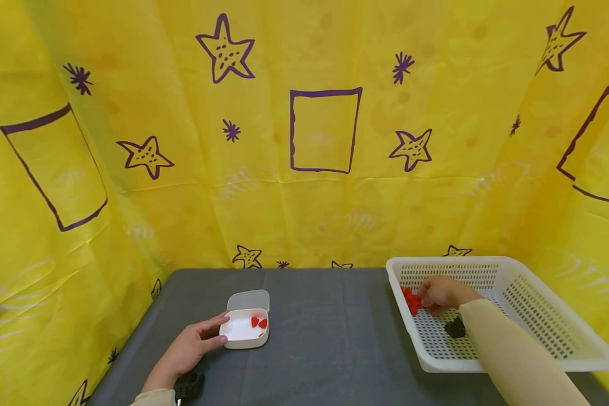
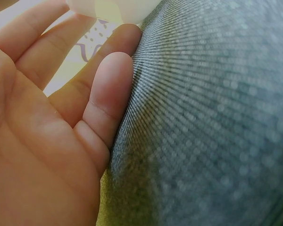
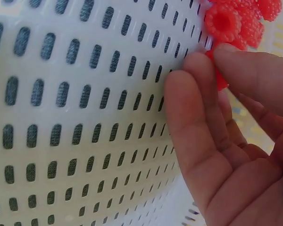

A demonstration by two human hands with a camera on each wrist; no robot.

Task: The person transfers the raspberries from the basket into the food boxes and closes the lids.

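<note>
My left hand [image 1: 199, 341] is at the left end of a small white lunch box [image 1: 242, 343], thumb and fingers touching its side. Its fingers [image 2: 115, 80] reach rather straight toward the box in the left wrist view. The box's hinged translucent lid [image 1: 248, 300] is tipped back, and a few red pieces [image 1: 263, 323] lie at the box's right side. Inside a white basket my right hand [image 1: 444, 293] pinches a small red piece [image 3: 221, 79] between thumb and fingertips, mostly covered by them. Bumpy red raspberries [image 3: 222, 22] cluster just beyond those fingertips, by the basket's left wall.
The white slotted basket [image 1: 591, 355] stands at the right of the dark grey tabletop [image 1: 325, 349]. A black object [image 1: 455, 327] lies in it, beside the right sleeve [image 1: 512, 349]. A yellow patterned curtain [image 1: 325, 214] hangs behind and at both sides.
</note>
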